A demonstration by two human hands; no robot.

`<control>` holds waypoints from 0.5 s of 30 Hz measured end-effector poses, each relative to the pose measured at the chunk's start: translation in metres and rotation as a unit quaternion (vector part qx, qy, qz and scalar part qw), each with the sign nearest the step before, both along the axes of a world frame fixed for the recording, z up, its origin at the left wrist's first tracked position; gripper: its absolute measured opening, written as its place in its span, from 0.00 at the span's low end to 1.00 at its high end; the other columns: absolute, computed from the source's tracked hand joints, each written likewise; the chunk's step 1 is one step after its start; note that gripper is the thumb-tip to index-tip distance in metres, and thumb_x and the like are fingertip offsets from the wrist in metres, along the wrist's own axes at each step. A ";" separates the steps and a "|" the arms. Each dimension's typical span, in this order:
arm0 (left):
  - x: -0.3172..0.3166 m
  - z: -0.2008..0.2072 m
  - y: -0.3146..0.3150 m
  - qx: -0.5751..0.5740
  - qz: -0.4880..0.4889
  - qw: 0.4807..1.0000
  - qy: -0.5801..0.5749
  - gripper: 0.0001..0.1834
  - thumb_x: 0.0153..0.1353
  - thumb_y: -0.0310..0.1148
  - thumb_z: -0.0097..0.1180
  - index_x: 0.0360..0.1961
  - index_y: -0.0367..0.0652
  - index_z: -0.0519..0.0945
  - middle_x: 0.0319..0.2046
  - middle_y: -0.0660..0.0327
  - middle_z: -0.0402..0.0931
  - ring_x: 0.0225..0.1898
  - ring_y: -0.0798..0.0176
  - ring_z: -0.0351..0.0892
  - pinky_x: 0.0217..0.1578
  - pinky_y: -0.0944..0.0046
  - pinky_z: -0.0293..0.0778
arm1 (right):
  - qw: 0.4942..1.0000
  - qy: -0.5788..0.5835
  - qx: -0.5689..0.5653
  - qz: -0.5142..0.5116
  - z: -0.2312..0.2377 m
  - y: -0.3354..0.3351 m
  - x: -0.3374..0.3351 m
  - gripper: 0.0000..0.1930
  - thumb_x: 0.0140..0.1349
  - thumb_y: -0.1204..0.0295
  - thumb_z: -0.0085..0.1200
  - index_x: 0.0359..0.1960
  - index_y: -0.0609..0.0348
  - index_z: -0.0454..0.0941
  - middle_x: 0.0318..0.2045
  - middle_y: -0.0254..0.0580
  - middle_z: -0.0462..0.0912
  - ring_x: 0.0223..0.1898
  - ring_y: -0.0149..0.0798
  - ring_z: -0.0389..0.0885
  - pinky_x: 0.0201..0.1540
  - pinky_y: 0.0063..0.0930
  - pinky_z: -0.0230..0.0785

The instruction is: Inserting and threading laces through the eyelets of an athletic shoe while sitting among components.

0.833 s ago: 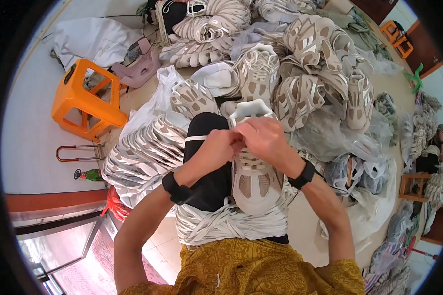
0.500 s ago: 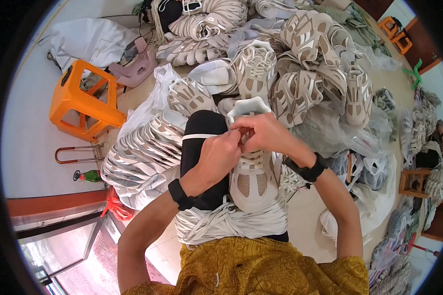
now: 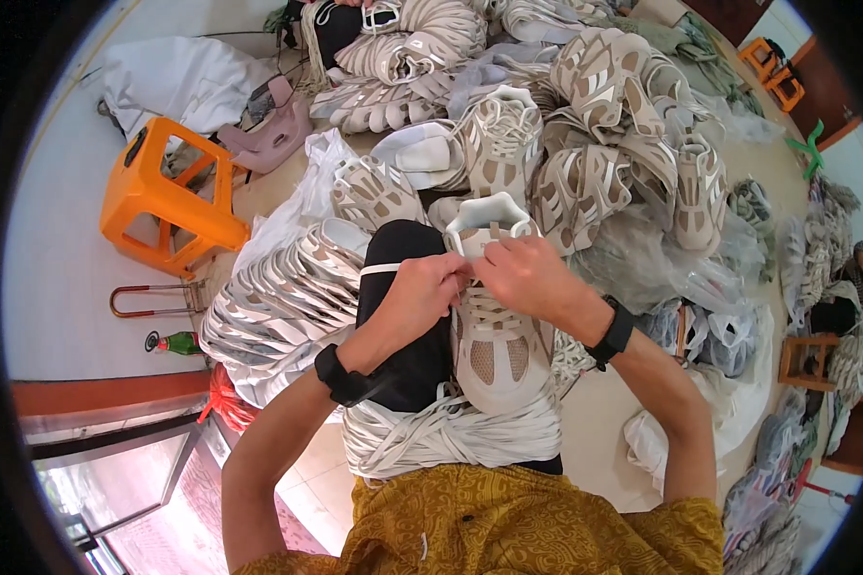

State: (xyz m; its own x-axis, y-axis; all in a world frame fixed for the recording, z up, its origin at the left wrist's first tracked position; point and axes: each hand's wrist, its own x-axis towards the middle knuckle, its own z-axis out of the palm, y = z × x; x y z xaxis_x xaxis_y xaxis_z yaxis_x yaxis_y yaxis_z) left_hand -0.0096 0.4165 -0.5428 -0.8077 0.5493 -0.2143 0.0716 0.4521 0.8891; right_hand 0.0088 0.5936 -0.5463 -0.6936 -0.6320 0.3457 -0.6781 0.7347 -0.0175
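Observation:
A beige and tan sneaker (image 3: 501,369) rests on my lap, toe toward me, with pale laces (image 3: 490,309) crossing its front. My left hand (image 3: 430,288) pinches the shoelace at the left upper eyelets. On the right side of the tongue, my right hand (image 3: 525,276) is closed on the lace too; the fingers hide most of the lace there. Beside the shoe lies my black-covered leg (image 3: 408,369), with a white band (image 3: 381,269) across it. A thick bundle of white laces (image 3: 451,436) lies over my lap.
Piled sneakers (image 3: 501,144) and shoe uppers (image 3: 278,307) spread ahead and to the left. An orange stool (image 3: 168,206) stands at the left, near a green bottle (image 3: 177,343). Clear plastic bags (image 3: 642,259) lie at the right. Another person's hand (image 3: 355,3) shows at the top edge.
My hands have drawn slightly apart over the sneaker's throat. The right hand has turned knuckles-up, and more of the tongue shows.

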 end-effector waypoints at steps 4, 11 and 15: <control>-0.006 0.006 0.006 -0.015 -0.055 0.998 0.003 0.10 0.54 0.25 0.45 0.35 0.34 0.76 0.22 0.61 0.74 0.20 0.73 0.73 0.19 0.74 0.70 | 0.985 0.043 -0.164 -0.031 -0.023 0.017 -0.004 0.05 0.41 0.76 0.51 0.23 0.58 0.72 0.22 0.39 0.73 0.24 0.38 0.75 0.23 0.29 0.68; -0.021 0.005 0.011 -0.058 -0.102 0.992 -0.035 0.08 0.52 0.25 0.48 0.32 0.33 0.76 0.21 0.59 0.74 0.18 0.72 0.73 0.15 0.73 0.69 | 0.946 0.030 -0.320 -0.037 -0.030 0.008 -0.001 0.06 0.39 0.80 0.56 0.21 0.59 0.75 0.22 0.38 0.74 0.23 0.39 0.74 0.24 0.29 0.67; -0.018 0.003 0.012 -0.076 -0.106 0.991 0.001 0.06 0.51 0.27 0.50 0.27 0.33 0.75 0.19 0.61 0.73 0.17 0.72 0.72 0.15 0.72 0.69 | 0.924 -0.102 -0.367 -0.038 -0.024 0.010 -0.002 0.07 0.36 0.79 0.56 0.22 0.59 0.75 0.21 0.37 0.73 0.22 0.37 0.73 0.24 0.27 0.65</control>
State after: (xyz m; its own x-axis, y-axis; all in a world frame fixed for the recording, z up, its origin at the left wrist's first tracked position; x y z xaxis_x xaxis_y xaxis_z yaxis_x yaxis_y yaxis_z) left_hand -0.0278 0.4286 -0.5394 -0.6775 0.6689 -0.3059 0.1819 0.5554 0.8115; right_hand 0.0065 0.6038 -0.5698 -0.8239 -0.2265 0.5195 -0.5533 0.5200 -0.6507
